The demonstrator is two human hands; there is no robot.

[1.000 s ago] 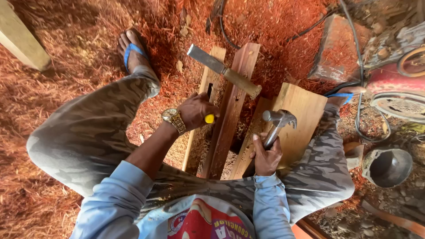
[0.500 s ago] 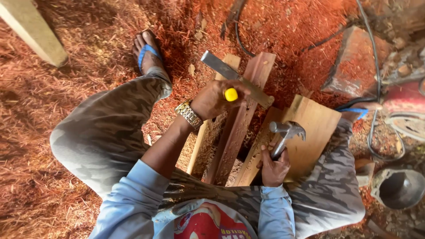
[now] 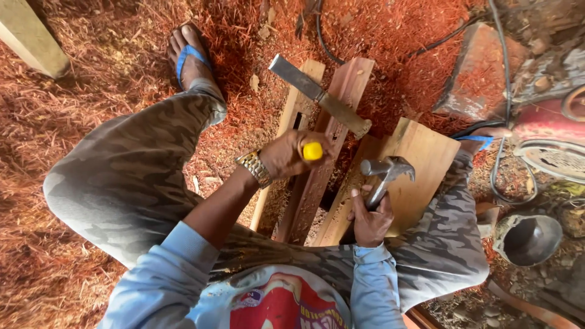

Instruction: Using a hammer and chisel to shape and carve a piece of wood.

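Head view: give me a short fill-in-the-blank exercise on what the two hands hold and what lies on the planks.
1. The right hand grips a claw ____ by its handle.
2. The left hand holds a tool whose handle end is ____ in colour.
3. A wide chisel lies loose across the reddish ____.
4. On the left wrist sits a metal ____.

Missing words: hammer; yellow; plank; watch
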